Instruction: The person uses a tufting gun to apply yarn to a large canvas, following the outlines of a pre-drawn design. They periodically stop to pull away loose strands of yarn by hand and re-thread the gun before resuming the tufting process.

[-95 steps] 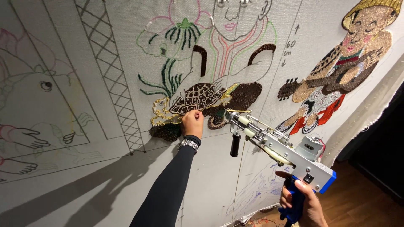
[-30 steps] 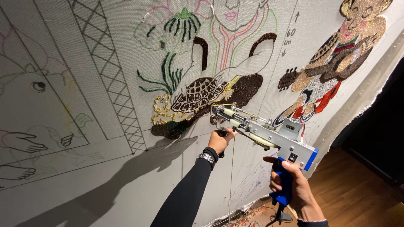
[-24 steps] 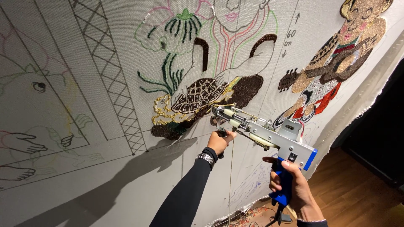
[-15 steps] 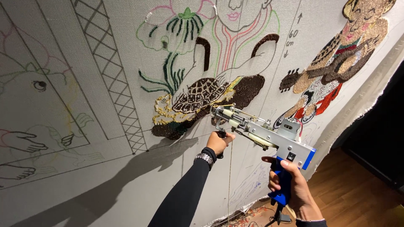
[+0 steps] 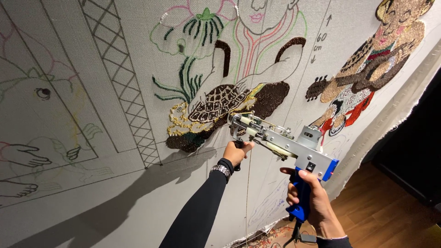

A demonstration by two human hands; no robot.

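1. Tufting gun (image 5: 285,146): a silver metal body with a blue grip, held slantwise in front of the stretched cloth (image 5: 92,183), its needle end at upper left against the fabric, its grip at lower right.
2. Left hand (image 5: 237,152): fingers closed around the short black front handle beneath the gun's nose; a black sleeve (image 5: 197,211) covers the arm and a metal wristwatch (image 5: 220,170) sits at the wrist.
3. Right hand (image 5: 308,198): wrapped tight around the blue grip, forefinger laid across its upper front; a cord hangs from the base of the grip.
4. Needle end: it meets the cloth just beside the lower right edge of a tufted turtle motif (image 5: 218,103), done in brown, cream and black yarn.
5. Surrounding cloth: green tufted leaves (image 5: 188,82) above left of the turtle, a tufted seated figure (image 5: 367,69) well apart at upper right, drawn lattice lines (image 5: 124,82) at left.
6. Background: wooden floor (image 5: 386,216) at lower right, beyond the cloth's frayed edge.
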